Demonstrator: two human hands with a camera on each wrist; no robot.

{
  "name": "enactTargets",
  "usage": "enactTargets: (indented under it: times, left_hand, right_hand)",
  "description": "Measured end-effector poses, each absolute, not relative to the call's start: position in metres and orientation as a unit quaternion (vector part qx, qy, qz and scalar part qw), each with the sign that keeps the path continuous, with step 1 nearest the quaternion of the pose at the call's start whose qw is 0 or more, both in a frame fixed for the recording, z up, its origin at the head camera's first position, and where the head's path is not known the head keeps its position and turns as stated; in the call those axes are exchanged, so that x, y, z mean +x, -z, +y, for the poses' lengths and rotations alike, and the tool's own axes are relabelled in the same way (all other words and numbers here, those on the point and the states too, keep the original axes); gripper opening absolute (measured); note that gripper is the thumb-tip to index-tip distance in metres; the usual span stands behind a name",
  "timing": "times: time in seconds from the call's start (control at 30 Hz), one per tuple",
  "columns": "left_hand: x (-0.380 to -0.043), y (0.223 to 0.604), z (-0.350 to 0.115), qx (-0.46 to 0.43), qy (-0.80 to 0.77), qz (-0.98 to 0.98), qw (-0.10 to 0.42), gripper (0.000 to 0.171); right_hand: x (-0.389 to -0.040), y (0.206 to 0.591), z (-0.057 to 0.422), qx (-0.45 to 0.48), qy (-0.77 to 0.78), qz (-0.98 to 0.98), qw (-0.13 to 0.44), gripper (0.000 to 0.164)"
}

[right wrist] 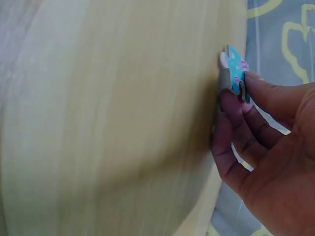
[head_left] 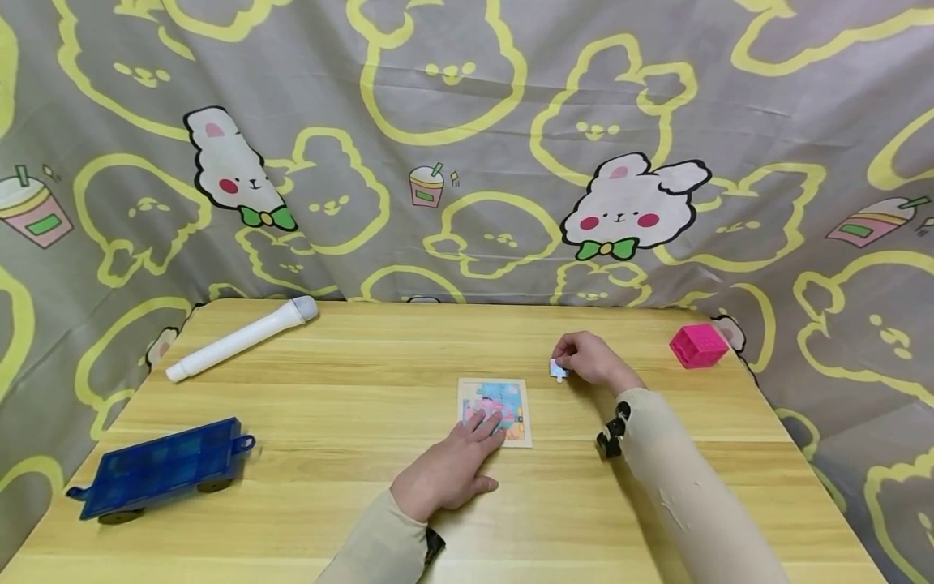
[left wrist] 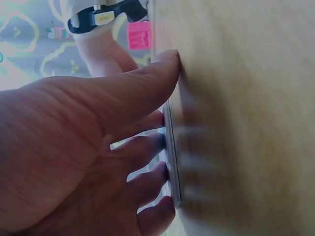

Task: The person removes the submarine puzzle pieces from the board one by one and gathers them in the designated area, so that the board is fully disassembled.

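A small square jigsaw puzzle in a pale frame, printed in blue, pink and orange, lies flat near the middle of the table. My left hand rests on its lower left part with the fingers extended, covering some of the picture. In the left wrist view the fingertips touch the thin board, and the thumb is against the tabletop. To the right of the puzzle, my right hand pinches a light blue puzzle piece with pink marks between thumb and fingers, close to the table.
A white toy microphone lies at the back left. Nearer on the left stands a dark blue wheeled toy trailer. A pink block sits by the right back edge. A patterned grey curtain hangs behind the wooden table.
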State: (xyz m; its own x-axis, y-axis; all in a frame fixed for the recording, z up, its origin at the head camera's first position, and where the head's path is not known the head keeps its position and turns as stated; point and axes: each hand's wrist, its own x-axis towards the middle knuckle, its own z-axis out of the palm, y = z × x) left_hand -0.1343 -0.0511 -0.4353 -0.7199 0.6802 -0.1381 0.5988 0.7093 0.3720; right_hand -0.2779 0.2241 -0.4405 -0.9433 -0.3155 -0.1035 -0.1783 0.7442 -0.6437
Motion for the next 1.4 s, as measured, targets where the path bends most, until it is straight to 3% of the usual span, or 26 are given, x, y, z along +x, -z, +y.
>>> enactTargets:
  times: [0.4,0.57,0.77,1.0,1.4]
  left_hand:
    - [-0.135,0.437,-0.050,0.348,-0.150,0.915,0.136,0.066]
    - [-0.135,0.437,-0.051,0.347,-0.150,0.916,0.137,0.066]
    - [-0.135,0.437,-0.054,0.348,-0.152,0.915,0.137,0.066]
    - [-0.138,0.436,-0.054,0.347,-0.158,0.914,0.137,0.066]
    - [-0.137,0.437,-0.052,0.347,-0.149,0.916,0.136,0.065]
  right_hand:
    - [-0.282,0.444,0.230,-0.126,0.316,0.933,0.120,0.008]
    - [-0.280,0.439,0.227,-0.126,0.295,0.943,0.095,0.009]
    - [-0.264,0.422,0.188,-0.204,0.305,0.927,0.073,0.016]
    - [-0.246,0.413,0.136,-0.339,0.234,0.902,0.126,0.021]
    - [-0.248,0.429,0.121,-0.321,0.222,0.911,0.135,0.021]
